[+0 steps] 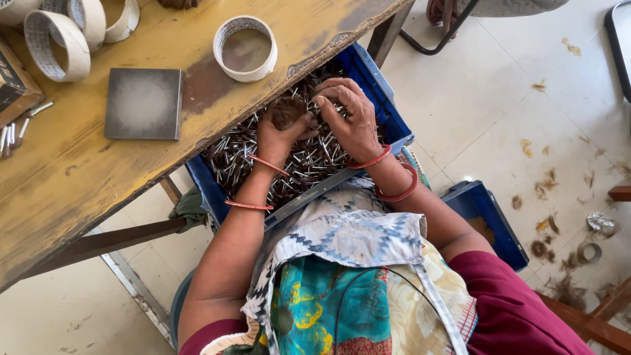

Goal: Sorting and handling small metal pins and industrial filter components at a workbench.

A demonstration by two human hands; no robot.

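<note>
Cupping a brown crumbly clump (pixel 289 110) in closed fingers, the left hand (pixel 279 128) sat over the blue plastic crate (pixel 388 108) of thin metal pins; the right hand (pixel 348 115), fingers curled, pinched at it from just beside.

My left hand (pixel 279 128) closes over a brown lump (pixel 289 110), so its shape is mostly hidden. The desk (pixel 79 171) covers the far part of the blue crate (pixel 384 92) and the thin sticks (pixel 250 154) under it. The tape rings (pixel 59 39) at the top are cut off by the edge. My right hand (pixel 351 115) hides the sticks beneath its palm.
</note>
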